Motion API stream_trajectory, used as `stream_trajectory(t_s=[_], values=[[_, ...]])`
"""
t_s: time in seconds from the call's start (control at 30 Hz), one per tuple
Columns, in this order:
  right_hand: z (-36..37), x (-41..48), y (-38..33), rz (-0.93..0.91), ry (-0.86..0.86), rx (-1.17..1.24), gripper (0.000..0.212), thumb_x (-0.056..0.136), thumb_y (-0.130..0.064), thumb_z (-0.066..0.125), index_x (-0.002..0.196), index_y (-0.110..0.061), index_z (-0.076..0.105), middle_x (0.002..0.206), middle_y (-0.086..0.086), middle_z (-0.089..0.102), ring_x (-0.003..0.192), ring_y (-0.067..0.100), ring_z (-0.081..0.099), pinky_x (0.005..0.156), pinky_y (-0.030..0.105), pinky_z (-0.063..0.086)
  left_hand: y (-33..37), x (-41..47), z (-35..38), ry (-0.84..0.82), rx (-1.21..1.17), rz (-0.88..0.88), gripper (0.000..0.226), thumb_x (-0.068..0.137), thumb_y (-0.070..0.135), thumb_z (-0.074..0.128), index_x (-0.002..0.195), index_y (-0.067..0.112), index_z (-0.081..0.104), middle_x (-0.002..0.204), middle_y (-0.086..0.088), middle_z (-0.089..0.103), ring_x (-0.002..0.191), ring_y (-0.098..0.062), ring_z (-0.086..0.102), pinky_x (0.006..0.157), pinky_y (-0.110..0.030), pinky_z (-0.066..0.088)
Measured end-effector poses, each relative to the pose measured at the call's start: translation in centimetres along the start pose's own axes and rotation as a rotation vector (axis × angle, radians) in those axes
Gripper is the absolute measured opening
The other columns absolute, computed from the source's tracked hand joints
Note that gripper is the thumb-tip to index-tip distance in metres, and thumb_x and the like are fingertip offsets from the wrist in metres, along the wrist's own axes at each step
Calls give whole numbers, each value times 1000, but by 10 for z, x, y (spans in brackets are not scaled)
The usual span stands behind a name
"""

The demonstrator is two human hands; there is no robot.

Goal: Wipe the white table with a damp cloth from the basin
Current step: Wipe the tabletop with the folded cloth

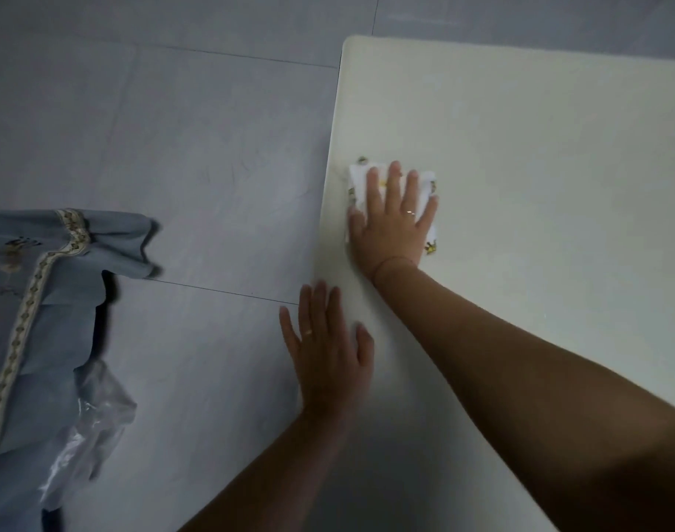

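1. Nearest, the left hand (326, 349) is laid flat, fingers spread, on the left edge of the smooth white desk (539, 155); nothing is held in its grip.
2. Further up, the right hand (391, 220) is pressed palm-down, grip open, on a folded white cloth with yellow print (430, 184), near that same edge.
3. Off to the left, pale blue fabric with patterned trim (40, 301) and some clear crinkled plastic (92, 428) can be seen over the grey tiled floor (194, 128).

smooth matt white table (539, 155); soft printed cloth (357, 182); matt grey floor tiles (175, 128)
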State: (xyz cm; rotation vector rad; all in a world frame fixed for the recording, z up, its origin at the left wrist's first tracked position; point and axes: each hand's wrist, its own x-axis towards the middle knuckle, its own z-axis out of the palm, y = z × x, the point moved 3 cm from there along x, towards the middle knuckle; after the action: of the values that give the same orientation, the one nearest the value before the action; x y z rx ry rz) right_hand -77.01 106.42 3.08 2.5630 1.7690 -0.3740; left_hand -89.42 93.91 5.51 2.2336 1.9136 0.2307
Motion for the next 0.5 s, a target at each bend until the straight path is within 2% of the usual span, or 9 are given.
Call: stream_trajectory(t_s=[0.1,0.13,0.17,0.2,0.23,0.3,0.37,0.43,0.5], values=[[-6,-3,8,-530,-42,-92,62,93,-50,17,150,-28,9,160,4,3,147,29,0,116,55,0,19,56,-8,123,-80,19,45,90,16,51,132,1,52,143,-18,47,137,-33,37,116,-51,22],[-10,4,19,-673,-51,-123,62,93,-50,19,150,-28,12,160,3,7,147,28,3,117,52,3,25,76,-9,151,-104,23,45,93,18,47,134,0,49,144,-18,44,138,-33,36,116,-50,22],[-15,15,32,-736,-46,-152,63,92,-51,19,150,-28,13,160,3,8,147,26,5,117,50,4,30,94,-8,164,-113,37,46,96,20,44,137,-1,46,146,-19,42,139,-33,34,117,-48,22],[-19,28,46,-703,-39,-172,63,92,-53,18,150,-29,11,160,2,7,147,25,5,118,49,4,34,109,-5,151,-106,64,50,97,24,43,140,-1,41,149,-19,38,141,-33,31,117,-47,21],[-23,43,58,-590,-30,-165,63,93,-54,17,150,-29,8,160,1,4,147,23,2,117,48,2,38,120,1,107,-87,97,54,98,29,41,144,-1,35,152,-19,33,143,-33,27,118,-46,18],[-26,66,75,-271,0,-91,63,95,-55,17,150,-31,1,160,-2,-4,147,21,-6,117,48,-4,41,132,17,-15,-37,147,66,98,42,33,149,2,21,157,-16,19,147,-30,14,121,-42,8],[-22,73,65,-26,27,-8,63,95,-54,16,150,-30,-2,160,-1,-9,146,23,-10,116,51,-7,39,135,29,-62,-1,159,72,97,49,30,151,4,14,159,-15,13,148,-29,8,121,-40,5],[-17,72,39,78,33,26,64,95,-53,16,150,-27,-3,160,2,-10,146,27,-11,113,55,-10,38,135,34,-58,19,164,75,95,48,35,150,2,16,158,-16,16,147,-29,10,121,-42,9],[-15,69,19,-7,18,-5,64,95,-53,14,150,-26,-3,160,4,-10,146,29,-11,112,56,-11,39,136,32,-47,8,162,77,91,46,39,150,1,17,157,-17,20,147,-29,13,120,-42,12]])
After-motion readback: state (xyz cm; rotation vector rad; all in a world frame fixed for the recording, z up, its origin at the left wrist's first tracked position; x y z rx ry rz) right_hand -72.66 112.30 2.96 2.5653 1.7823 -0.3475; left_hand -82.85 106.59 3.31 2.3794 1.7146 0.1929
